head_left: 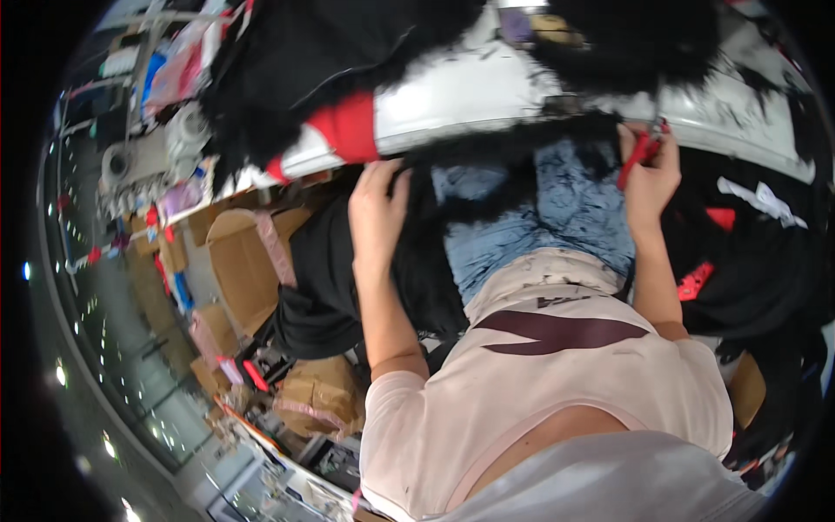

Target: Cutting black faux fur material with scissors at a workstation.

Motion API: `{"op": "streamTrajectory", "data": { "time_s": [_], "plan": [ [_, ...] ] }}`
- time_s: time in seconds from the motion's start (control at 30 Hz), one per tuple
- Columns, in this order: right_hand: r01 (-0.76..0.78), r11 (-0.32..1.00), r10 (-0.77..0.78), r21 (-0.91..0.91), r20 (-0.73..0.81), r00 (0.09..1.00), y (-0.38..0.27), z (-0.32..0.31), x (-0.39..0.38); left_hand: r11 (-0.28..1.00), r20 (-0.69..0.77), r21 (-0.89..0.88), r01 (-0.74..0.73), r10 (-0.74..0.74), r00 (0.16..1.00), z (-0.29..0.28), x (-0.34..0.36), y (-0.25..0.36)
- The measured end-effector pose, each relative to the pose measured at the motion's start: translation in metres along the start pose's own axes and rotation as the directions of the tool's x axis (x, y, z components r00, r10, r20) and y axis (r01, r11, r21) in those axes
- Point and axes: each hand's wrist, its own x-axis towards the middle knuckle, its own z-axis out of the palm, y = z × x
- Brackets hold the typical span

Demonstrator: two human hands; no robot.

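My right hand (651, 174) is closed around red-handled scissors (642, 157), whose blades point away toward the table. My left hand (377, 204) is at the near table edge beside a red cloth piece (348, 129). Its fingers are loosely bent, with thumb and forefinger apart, and I see nothing clearly held. Between my hands, a black furry strip (513, 143) runs along the table edge and hangs toward my lap. Dark fuzz clings to my blue jeans (496, 239). Larger black furry fabric (330, 52) covers the table's left part, and another dark furry piece (635, 43) lies at the far right.
The white table (452, 91) is scattered with black fluff. Black cloth (322, 270) is heaped at my left, next to an open cardboard box (243, 252). More dark cloth (748, 287) lies at my right with red scraps and a white strip (761, 200).
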Motion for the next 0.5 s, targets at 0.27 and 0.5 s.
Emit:
{"op": "streamTrajectory", "data": {
  "time_s": [0.27, 0.5],
  "plan": [
    [0.025, 0.997, -0.023, -0.066, 0.026, 0.999, 0.001, -0.006, 0.003, 0.998, -0.09, -0.059, -0.022, 0.016, 0.996, 0.015, 0.001, -0.004],
    [0.019, 0.998, -0.016, -0.053, 0.06, 0.998, -0.001, -0.004, 0.002, 1.0, -0.141, -0.007, 0.013, -0.014, 0.99, 0.017, 0.017, -0.007]
  ]
}}
